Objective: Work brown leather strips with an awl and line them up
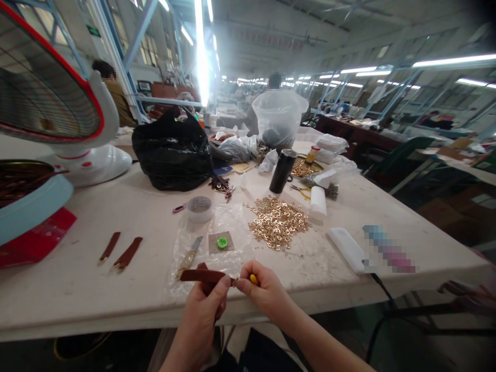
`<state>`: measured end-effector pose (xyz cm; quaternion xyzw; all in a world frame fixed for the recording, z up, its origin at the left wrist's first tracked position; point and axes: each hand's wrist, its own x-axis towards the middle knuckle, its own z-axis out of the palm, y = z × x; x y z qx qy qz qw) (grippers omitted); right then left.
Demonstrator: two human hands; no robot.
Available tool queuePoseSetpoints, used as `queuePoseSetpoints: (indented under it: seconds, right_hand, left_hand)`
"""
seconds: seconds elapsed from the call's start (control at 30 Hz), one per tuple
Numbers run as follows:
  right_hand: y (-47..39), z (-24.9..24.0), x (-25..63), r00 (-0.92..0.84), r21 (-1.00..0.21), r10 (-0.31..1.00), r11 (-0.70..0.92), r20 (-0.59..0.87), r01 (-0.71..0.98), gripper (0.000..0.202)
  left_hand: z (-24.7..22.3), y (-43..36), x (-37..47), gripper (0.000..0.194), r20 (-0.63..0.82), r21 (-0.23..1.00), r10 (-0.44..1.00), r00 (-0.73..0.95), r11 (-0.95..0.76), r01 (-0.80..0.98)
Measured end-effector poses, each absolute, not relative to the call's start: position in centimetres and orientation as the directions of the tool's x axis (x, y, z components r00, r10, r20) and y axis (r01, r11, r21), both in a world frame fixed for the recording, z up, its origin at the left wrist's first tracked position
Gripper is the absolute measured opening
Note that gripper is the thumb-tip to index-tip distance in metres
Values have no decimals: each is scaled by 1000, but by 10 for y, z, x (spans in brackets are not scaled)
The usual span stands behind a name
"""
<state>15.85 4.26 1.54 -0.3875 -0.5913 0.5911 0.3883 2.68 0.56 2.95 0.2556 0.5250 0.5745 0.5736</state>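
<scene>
The room is bright. Light comes from long white tube lights up high, and the tall one near the middle glows so much that it makes a big hazy glare. The far part looks foggy and washed out. Shiny bits sparkle in the pile of small gold metal rings. Shadows on the long pale table are soft. Below it is dark. The edges look stretched, and some spots are blocky squares.
</scene>
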Motion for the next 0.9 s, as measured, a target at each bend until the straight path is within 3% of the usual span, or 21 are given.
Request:
queuePoseSetpoints:
  seconds: [0.07, 0.23, 0.4, 0.53, 0.6, 0.73, 0.9]
  right_hand:
    - [41, 15, 160, -403, -988, 914, 105, 51, 113, 21]
    - [39, 15, 158, -438, -954, 896, 186, 67, 234, 15]
    - [38, 16, 155, -463, -920, 880, 260, 102, 292, 13]
    - [37, 19, 156, -419, -820, 882, 396, 215, 414, 11]
    - [38, 19, 156, -417, -843, 888, 367, 193, 392, 12]
    - [42, 17, 154, -477, -968, 879, 131, 14, 213, 20]
    - [46, 11, 147, -397, -969, 918, 118, 22, 219, 20]
  left_hand:
    - [25, 7, 27, 35, -293, 914, 924, -245, 195, -355]
    - [10, 10, 25, 33, -252, 946, 912, -324, 161, -282]
    - [9, 8, 25, 35, -274, 939, 930, -247, 202, -279]
    - [13, 7, 24, 37, -309, 932, 925, -223, 248, -264]
    - [12, 7, 23, 37, -291, 945, 928, -234, 241, -221]
    - [7, 10, 21, 36, -204, 977, 947, -248, 182, -109]
    - [2, 11, 22, 27, -118, 993, 966, -230, 117, -17]
